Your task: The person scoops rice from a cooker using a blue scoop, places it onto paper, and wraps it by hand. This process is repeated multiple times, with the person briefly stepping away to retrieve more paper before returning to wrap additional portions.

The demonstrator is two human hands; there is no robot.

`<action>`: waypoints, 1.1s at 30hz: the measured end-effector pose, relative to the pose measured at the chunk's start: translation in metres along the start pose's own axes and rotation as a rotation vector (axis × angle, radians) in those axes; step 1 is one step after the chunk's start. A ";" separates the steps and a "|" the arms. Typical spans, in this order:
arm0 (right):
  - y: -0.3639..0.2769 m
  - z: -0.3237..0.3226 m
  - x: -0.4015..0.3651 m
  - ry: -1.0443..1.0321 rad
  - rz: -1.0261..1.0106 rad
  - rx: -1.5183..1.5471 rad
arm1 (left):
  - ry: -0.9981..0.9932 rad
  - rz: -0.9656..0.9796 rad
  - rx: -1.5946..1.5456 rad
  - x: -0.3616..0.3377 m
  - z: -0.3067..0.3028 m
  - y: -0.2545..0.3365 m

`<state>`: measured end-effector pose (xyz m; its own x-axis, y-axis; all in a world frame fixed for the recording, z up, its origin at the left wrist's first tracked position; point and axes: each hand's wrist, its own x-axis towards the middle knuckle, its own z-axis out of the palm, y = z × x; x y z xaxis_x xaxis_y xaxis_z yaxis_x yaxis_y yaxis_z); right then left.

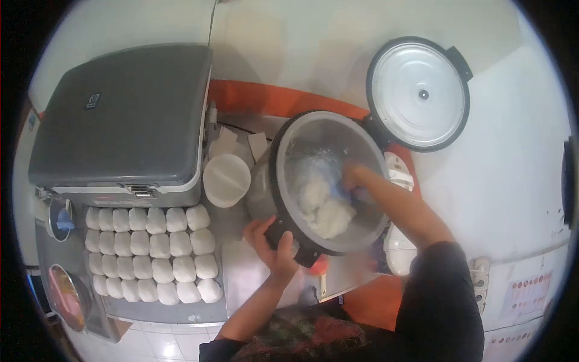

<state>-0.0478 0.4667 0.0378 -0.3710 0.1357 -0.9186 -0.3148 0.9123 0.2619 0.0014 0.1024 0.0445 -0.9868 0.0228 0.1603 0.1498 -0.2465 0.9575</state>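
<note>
A large round cooker [278, 181] stands tilted on the counter, its lid [419, 96] swung open at the back right. White rice [329, 214] lies in clumps inside the pot, with some haze over it. My left hand [274, 247] grips the black handle [307, 256] at the cooker's front left, thumb and fingers on either side of it. Inside the pot, my right hand [354, 178] is bent down beside the rice near something bluish. Its fingers are blurred and partly hidden, so what they hold cannot be made out.
Left of the cooker are a stack of white bowls [227, 180] and a big grey lidded box [120, 114]. Several rows of white rounded pieces [151, 244] cover the counter before the box. A metal bowl [66, 298] sits at far left, an orange-handled tool [321, 279] below the cooker.
</note>
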 end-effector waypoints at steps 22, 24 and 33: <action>-0.050 0.004 -0.030 -0.287 -0.175 0.495 | -0.001 0.027 0.156 -0.006 -0.003 -0.013; -0.067 0.000 -0.037 -0.222 -0.173 0.752 | 0.022 0.005 0.096 -0.006 0.000 -0.015; -0.043 -0.044 -0.091 0.468 0.425 0.437 | -0.012 0.081 0.206 -0.005 0.002 -0.010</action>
<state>-0.0390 0.3984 0.1235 -0.7445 0.4205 -0.5186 0.2759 0.9011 0.3345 0.0048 0.1066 0.0349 -0.9704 0.0227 0.2406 0.2395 -0.0451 0.9699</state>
